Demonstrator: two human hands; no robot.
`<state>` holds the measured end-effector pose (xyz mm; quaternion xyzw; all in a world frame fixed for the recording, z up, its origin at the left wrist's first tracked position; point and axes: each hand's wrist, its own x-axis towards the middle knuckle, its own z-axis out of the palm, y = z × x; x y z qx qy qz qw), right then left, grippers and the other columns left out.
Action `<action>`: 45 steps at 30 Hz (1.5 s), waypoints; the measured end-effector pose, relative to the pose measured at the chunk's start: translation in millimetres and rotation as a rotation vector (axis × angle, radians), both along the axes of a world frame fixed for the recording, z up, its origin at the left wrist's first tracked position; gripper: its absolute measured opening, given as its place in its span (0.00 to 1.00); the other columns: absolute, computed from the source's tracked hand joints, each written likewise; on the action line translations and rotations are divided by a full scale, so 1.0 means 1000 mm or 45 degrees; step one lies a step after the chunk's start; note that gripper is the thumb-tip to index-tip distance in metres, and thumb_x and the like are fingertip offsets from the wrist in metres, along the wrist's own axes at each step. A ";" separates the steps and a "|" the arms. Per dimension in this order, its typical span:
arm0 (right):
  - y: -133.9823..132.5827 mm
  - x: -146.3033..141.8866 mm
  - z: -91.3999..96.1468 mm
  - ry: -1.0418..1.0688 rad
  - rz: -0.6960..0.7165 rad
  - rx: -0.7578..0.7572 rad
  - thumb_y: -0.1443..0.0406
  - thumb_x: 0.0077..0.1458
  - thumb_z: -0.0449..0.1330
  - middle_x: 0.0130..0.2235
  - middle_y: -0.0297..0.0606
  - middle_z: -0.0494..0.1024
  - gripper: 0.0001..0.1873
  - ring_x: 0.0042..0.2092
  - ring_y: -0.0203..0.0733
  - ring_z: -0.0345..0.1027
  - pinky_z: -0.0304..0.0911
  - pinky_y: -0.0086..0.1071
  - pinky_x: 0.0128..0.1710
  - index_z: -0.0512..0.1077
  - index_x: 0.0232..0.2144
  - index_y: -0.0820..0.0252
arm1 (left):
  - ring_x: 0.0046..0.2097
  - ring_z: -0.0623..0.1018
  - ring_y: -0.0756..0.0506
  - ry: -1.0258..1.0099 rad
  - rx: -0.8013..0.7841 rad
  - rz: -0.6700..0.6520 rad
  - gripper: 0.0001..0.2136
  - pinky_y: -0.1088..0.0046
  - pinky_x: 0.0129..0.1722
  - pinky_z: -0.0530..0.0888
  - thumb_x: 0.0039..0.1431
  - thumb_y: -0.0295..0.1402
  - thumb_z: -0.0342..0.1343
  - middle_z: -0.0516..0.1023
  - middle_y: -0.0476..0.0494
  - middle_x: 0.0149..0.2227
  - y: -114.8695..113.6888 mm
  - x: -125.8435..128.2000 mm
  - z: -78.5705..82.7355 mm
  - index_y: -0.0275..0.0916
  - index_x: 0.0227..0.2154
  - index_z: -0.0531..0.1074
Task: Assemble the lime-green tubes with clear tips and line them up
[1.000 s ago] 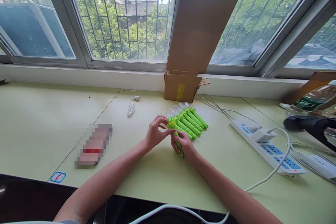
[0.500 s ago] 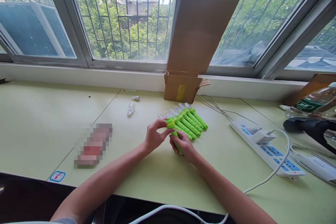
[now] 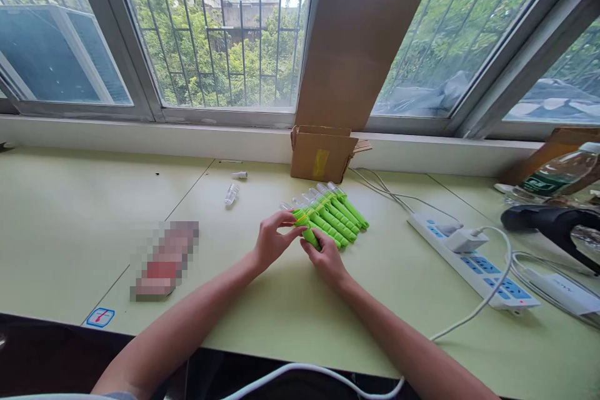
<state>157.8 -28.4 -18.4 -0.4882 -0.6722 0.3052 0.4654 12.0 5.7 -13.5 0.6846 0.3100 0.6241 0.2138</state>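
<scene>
A bright green plastic tube with a clear tip lies at the near left end of a row of several like green tubes. My left hand pinches its collar end between thumb and fingers. Around the lower end of the same tube, my right hand is closed, with the fingers partly hidden behind it. The tubes in the row lie side by side at a slant, ridged bodies towards me and clear tips pointing away.
Left of the row lie a clear plastic piece and a small white piece. An open cardboard box stands against the sill. At the right are a white power strip, cables, a bottle and a black curved object.
The green tube between my hands has moved away from me, down against the row. My right hand has shifted slightly forward with it.
</scene>
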 end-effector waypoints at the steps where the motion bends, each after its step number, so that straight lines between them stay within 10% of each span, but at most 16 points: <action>1: 0.000 0.000 0.000 0.025 0.003 -0.004 0.60 0.51 0.56 0.24 0.32 0.66 0.08 0.26 0.36 0.58 0.54 0.29 0.25 0.67 0.27 0.60 | 0.41 0.79 0.43 -0.001 -0.008 -0.010 0.11 0.64 0.37 0.81 0.49 0.38 0.62 0.78 0.44 0.34 0.000 0.000 0.000 0.37 0.30 0.71; 45: -0.004 0.000 0.000 0.813 0.420 -0.603 0.61 0.51 0.57 0.16 0.24 0.60 0.09 0.13 0.27 0.46 0.42 0.22 0.10 0.67 0.33 0.61 | 0.33 0.79 0.48 -0.089 -0.275 -0.218 0.14 0.66 0.34 0.81 0.47 0.38 0.63 0.77 0.44 0.37 0.003 0.000 0.002 0.36 0.31 0.68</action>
